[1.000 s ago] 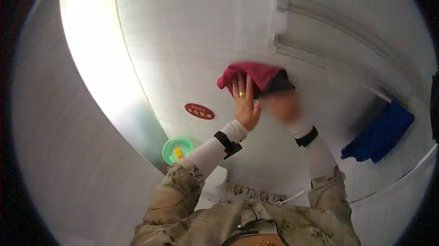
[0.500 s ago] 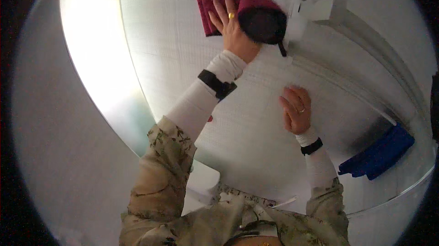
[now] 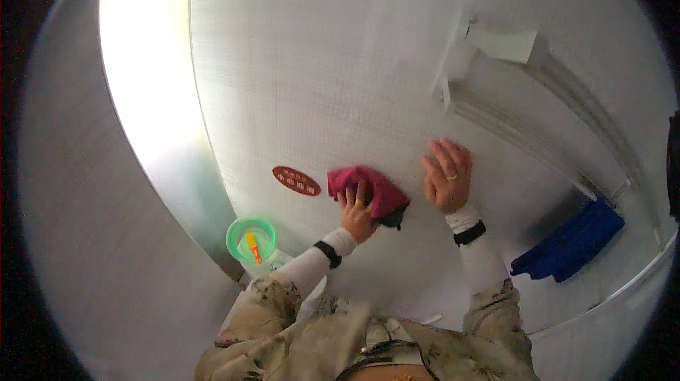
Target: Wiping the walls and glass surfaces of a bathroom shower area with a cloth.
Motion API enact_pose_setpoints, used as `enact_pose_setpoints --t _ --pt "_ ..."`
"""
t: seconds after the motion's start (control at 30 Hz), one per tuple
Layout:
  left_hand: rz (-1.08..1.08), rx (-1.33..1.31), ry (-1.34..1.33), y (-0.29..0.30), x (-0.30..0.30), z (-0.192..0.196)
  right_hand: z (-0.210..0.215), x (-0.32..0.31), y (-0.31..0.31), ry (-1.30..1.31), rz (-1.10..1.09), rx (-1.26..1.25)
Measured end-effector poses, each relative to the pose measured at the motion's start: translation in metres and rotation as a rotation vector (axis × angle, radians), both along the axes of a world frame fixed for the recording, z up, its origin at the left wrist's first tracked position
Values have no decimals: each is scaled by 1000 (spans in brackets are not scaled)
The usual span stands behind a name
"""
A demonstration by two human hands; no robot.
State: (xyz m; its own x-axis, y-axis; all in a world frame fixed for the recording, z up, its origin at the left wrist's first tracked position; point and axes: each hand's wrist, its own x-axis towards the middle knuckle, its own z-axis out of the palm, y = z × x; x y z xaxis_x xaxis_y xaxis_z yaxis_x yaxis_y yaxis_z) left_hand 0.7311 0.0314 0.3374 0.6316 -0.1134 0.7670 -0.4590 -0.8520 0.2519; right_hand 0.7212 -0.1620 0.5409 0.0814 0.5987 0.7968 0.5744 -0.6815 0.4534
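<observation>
Our left hand (image 3: 356, 215) pressing a red cloth (image 3: 368, 188) on the white tiled wall (image 3: 319, 83), our right hand (image 3: 448, 177) flat and empty beside it, green basin (image 3: 250, 238) below

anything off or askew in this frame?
Nothing stands out. The left hand presses a red cloth flat on the white tiled wall, and the right hand rests open beside it. A blue cloth hangs at right.

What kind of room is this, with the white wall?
Probably a bathroom or washroom. The wall is covered in small white tiles, a blue towel hangs on a rail at the right, and a green basin sits below. The left hand presses a red cloth to the tiles.
</observation>
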Motion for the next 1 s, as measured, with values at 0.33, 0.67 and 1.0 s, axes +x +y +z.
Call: enact_pose_setpoints --t 0.33,0.67,1.0 --pt "87 -256 -485 52 44 240 -5 -3 -9 0 -48 -19" --pt "170 -192 -374 133 80 220 -9 -1 -12 -74 -99 -45" --pt "57 -535 234 64 18 -93 -17 3 -15 -140 -209 -82"
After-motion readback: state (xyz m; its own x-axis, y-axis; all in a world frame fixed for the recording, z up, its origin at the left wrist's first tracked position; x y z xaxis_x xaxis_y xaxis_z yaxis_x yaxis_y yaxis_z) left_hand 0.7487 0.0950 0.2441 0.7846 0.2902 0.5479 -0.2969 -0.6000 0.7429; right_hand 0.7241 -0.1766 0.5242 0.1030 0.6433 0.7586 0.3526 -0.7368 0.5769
